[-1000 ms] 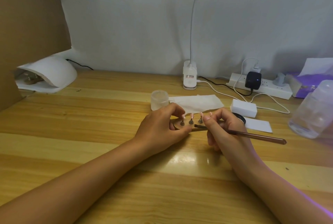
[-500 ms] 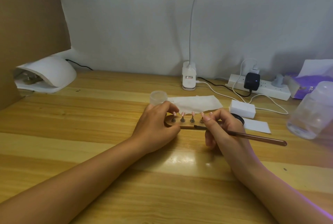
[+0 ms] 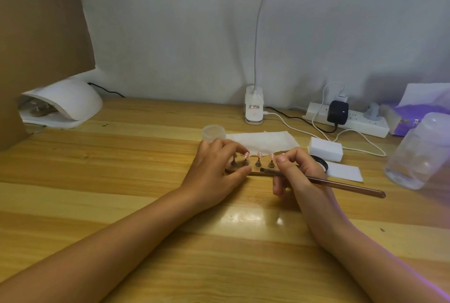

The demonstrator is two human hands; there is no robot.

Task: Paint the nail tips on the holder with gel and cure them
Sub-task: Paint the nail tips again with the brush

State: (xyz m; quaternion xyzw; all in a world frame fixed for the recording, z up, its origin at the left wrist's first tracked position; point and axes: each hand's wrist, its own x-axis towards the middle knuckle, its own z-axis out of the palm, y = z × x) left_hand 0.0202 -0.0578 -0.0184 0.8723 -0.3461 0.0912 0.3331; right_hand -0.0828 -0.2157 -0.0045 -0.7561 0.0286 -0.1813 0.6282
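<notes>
Visitor: Which step is going on at the table (image 3: 121,181)?

Painter: Painting, I'd judge. My left hand (image 3: 214,171) is pinching the holder (image 3: 255,174) at its left end between thumb and curled fingers, steadying it on the wood. My right hand (image 3: 299,173) is gripping the brush (image 3: 341,184) like a pen, bristles lying low by the holder's front edge, beneath the pink nail tips (image 3: 259,155).

Visitor: Next?

Painter: Raising the bristles to a tip, lightly. The curing lamp (image 3: 70,100) is sitting far left.
</notes>
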